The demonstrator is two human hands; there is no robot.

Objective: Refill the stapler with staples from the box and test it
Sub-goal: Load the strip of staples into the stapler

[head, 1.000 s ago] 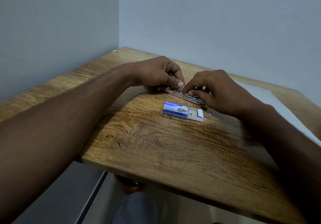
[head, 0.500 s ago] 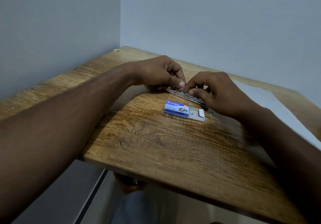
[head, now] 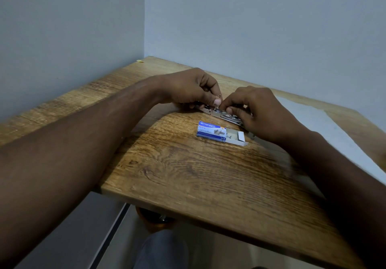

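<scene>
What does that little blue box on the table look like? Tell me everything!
The staple box is small, flat and looks like cardboard. Its blue sleeve carries white lettering and a picture of a stapler. A white inner tray is slid out to the right, open, with a few loose staples showing inside. It lies flat on the wooden table, just in front of both hands. Neither hand touches it. A stray staple lies on the wood beside it.

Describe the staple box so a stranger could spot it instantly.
On the wooden table, look just in front of both hands working the metal stapler. The staple box lies there: small, blue, its white tray slid out rightward.
</scene>
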